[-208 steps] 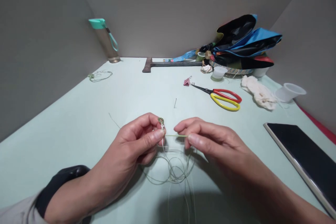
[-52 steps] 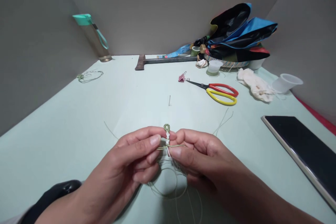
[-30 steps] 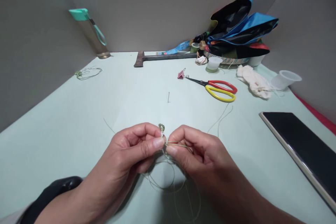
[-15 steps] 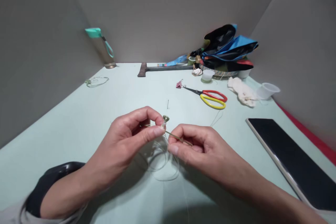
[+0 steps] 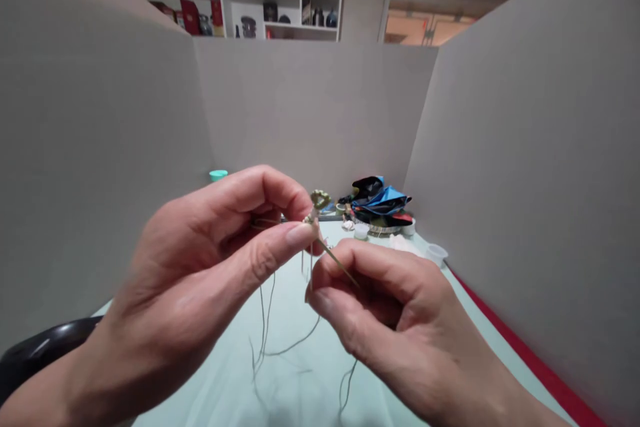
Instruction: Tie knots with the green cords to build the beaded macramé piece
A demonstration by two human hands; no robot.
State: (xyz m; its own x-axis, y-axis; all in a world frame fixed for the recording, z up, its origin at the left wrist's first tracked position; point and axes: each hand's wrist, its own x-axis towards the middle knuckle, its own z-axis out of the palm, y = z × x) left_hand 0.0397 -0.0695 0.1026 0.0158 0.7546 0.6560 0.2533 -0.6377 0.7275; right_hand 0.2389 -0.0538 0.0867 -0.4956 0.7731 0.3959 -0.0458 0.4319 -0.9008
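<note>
My left hand (image 5: pixel 200 280) is raised close to the camera and pinches a small knotted cord piece (image 5: pixel 317 205) with a green loop on top, between thumb and forefinger. My right hand (image 5: pixel 385 320) sits just below and to the right, its fingers closed on an olive cord strand (image 5: pixel 340 267) that runs taut up to the knot. Loose cord ends (image 5: pixel 280 333) hang down from both hands over the pale green table (image 5: pixel 300 373).
Grey partition walls (image 5: pixel 525 180) box in the table on three sides. At the far end lie a folded blue and black umbrella (image 5: pixel 380 203), small white cups (image 5: pixel 436 252) and a teal bottle cap (image 5: pixel 218 175). A shelf (image 5: pixel 270 13) shows beyond the partition.
Both hands have lifted the knotted cord off the table up toward the camera, and my head has tilted up, so the scissors and the tablet have dropped out of view.
</note>
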